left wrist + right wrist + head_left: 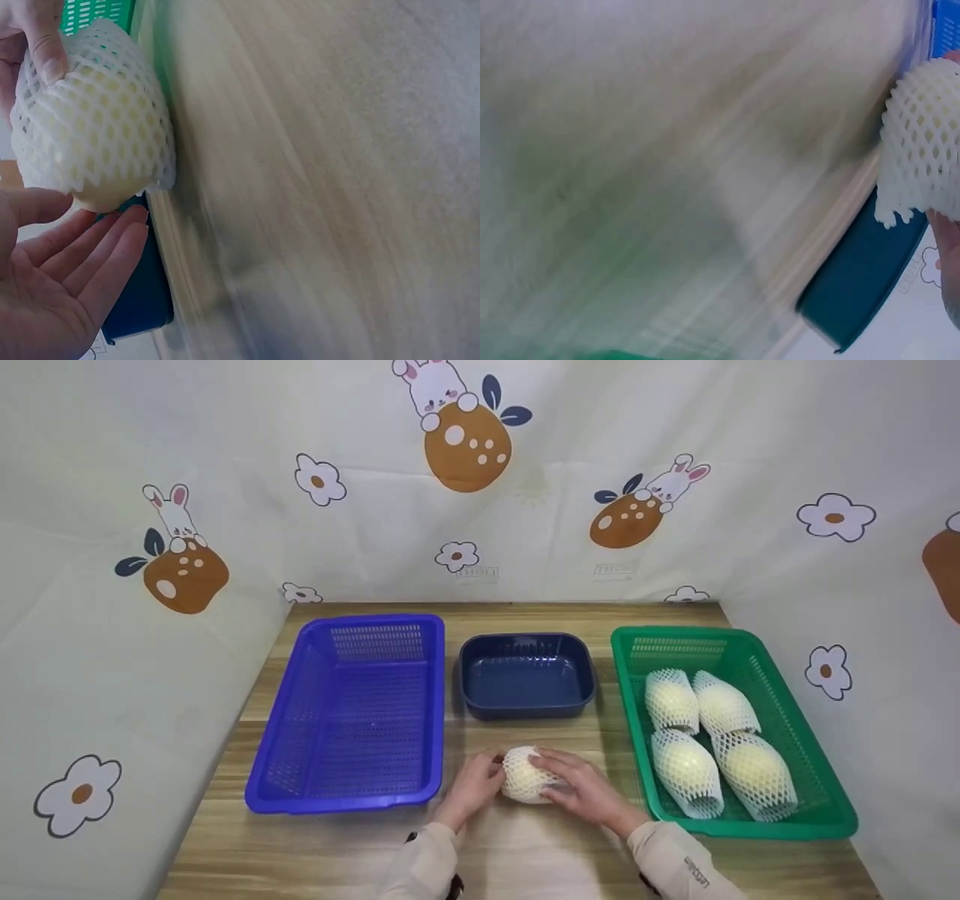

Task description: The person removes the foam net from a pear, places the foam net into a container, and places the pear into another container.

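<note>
A pale yellow round fruit in a white foam net (523, 775) is between the two hands, over the wooden table in front of the navy basin. My right hand (589, 791) grips its net-covered side, thumb and fingers spread around it. At the other end is my left hand (472, 787). In the left wrist view, the left hand (64, 289) has nearly straight fingers close under the bare end of the fruit (97, 127), with the thumb beside it. The right wrist view catches only part of the foam net (922, 142) and little of the right hand (950, 262).
At the left stands a blue plastic basket (345, 806) with nothing visible inside. The navy basin (525, 711) sits behind the hands. To the right, a green basket (780, 829) holds several net-wrapped fruits (752, 769). Patterned cloth (562, 510) hangs around the table.
</note>
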A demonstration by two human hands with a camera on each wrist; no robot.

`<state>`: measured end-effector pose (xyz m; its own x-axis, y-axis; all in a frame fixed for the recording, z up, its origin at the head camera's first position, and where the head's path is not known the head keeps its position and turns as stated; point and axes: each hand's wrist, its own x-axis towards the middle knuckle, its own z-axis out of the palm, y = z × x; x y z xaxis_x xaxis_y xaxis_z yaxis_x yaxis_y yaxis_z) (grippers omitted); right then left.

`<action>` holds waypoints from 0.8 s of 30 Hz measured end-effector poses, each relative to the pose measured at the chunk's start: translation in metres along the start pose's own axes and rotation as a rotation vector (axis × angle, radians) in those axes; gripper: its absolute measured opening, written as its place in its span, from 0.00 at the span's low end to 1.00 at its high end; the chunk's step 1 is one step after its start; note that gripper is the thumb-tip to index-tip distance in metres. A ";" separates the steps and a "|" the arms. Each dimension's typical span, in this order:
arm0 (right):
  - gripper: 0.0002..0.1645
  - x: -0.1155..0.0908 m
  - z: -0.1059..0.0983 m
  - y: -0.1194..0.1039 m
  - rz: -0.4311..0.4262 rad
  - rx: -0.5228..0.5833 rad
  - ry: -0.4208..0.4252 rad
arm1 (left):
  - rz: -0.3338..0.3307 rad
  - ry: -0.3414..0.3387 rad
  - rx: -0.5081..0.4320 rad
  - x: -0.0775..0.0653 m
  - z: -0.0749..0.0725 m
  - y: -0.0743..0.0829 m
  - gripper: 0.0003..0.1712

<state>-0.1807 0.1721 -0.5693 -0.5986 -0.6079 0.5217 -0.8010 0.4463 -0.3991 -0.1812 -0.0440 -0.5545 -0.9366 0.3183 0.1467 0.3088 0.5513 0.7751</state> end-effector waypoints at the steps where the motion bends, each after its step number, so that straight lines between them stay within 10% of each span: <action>1: 0.34 0.000 -0.001 0.000 0.016 -0.009 -0.028 | -0.005 -0.013 -0.006 0.000 -0.001 0.001 0.13; 6: 0.38 -0.002 -0.004 -0.001 0.034 -0.043 -0.101 | -0.001 -0.067 -0.004 0.001 -0.001 0.006 0.19; 17: 0.24 0.000 0.001 0.002 -0.105 -0.004 0.090 | 0.017 -0.170 0.090 0.000 0.008 0.009 0.41; 24: 0.37 -0.005 0.001 -0.005 -0.005 -0.078 -0.029 | 0.009 -0.171 0.088 0.001 0.014 0.005 0.45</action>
<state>-0.1744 0.1722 -0.5706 -0.5950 -0.6287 0.5008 -0.8030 0.4923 -0.3360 -0.1782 -0.0298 -0.5588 -0.8940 0.4462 0.0411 0.3376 0.6104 0.7166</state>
